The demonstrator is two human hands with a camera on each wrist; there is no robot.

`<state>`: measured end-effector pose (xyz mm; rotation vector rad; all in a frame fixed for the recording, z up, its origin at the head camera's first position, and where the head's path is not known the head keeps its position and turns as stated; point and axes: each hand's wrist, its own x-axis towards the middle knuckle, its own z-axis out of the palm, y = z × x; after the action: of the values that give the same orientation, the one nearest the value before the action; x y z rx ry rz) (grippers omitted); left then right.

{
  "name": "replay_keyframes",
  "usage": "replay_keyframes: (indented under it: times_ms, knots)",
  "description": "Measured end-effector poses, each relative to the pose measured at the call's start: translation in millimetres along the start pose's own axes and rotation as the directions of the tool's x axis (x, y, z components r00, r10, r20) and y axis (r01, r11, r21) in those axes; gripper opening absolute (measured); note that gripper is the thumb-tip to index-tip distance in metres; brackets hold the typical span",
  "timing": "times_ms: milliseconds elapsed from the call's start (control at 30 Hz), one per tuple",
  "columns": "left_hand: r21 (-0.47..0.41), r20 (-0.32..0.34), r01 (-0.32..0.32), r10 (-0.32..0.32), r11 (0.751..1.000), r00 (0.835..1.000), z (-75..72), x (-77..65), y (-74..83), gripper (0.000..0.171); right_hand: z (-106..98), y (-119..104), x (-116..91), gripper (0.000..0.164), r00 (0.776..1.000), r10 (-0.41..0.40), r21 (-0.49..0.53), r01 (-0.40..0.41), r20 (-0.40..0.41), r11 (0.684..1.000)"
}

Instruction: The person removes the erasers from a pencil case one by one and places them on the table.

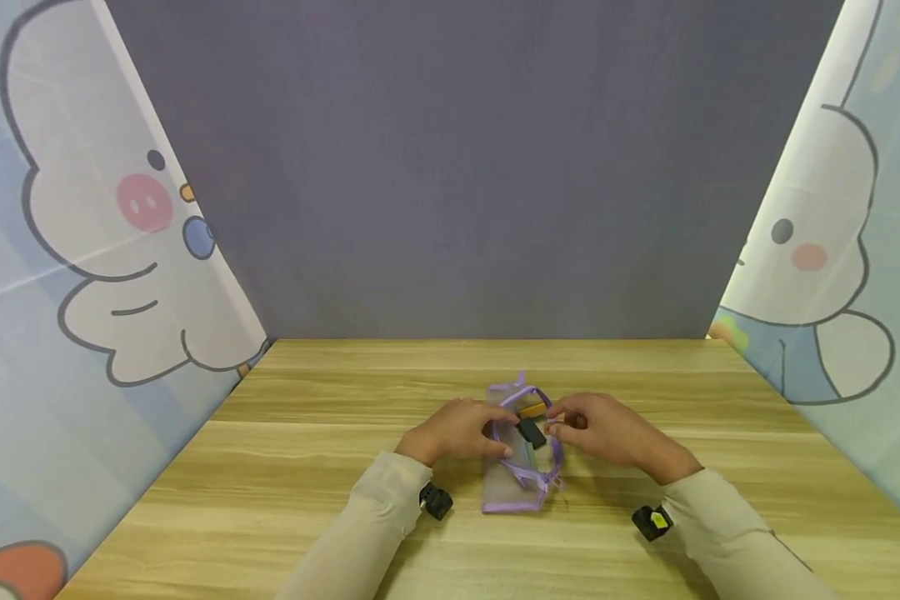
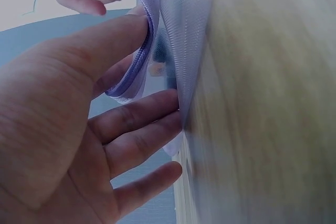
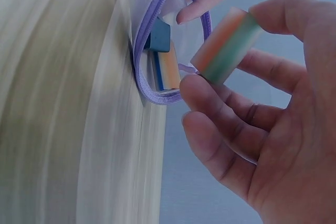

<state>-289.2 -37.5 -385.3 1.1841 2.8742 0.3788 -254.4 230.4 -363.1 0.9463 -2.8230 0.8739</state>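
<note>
Striped block [image 3: 227, 45], pinched by the right hand [image 1: 607, 429], is just beside the mouth of a mesh pouch [image 1: 504, 490]. The left hand [image 1: 461, 429] grips the pouch, in from the desk's [image 1: 300, 400] far edge; a dark block [image 1: 532, 432] lies inside.

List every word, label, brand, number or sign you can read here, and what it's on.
No words, labels, brands or numbers can be read in any view.
Yellow mark on the black wrist device near the right hand: too small to read.
Striped block in the right hand: no readable text.
Purple-edged mesh pouch: no readable text.
</note>
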Motion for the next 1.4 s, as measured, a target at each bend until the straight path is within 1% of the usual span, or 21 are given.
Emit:
replay_keyframes:
  times_ms: [200,467,700,933,1100,1267,1400]
  knots:
    - [-0.008,-0.006,-0.004,0.004,1.0,1.0,0.0,0.3,-0.7,0.05,0.2,0.1,-0.6,0.03,1.0,-0.012,-0.04,0.012,-0.021,0.999]
    - [-0.009,0.001,-0.001,0.001,1.0,1.0,-0.2,-0.6,0.7,0.05,1.4,3.2,-1.9,0.026,0.999,-0.013,-0.053,0.011,-0.041,0.999]
    - [-0.008,0.001,-0.004,0.004,1.0,1.0,0.9,-0.7,0.5,0.049,1.9,6.2,-2.3,0.024,0.999,-0.02,-0.052,0.018,-0.038,0.998]
    - [-0.013,-0.005,-0.012,0.012,1.0,1.0,1.0,-1.3,-0.5,0.05,2.0,6.1,-1.5,0.022,0.998,-0.016,-0.053,0.013,-0.054,0.998]
    - [-0.01,-0.004,-0.014,0.013,1.0,1.0,0.2,-0.7,-0.6,0.049,0.6,6.4,-1.1,0.021,0.999,-0.005,-0.049,0.002,-0.048,0.999]
    - [-0.013,-0.009,-0.01,0.01,1.0,1.0,0.7,-0.7,-0.9,0.048,-1.3,5.8,-0.4,0.022,0.999,-0.011,-0.044,0.009,-0.042,0.999]
    - [-0.022,-0.013,-0.026,0.025,0.999,1.0,0.7,0.0,-1.7,0.048,-3.7,6.6,-0.3,0.022,0.999,0.0,-0.029,-0.001,-0.042,1.0]
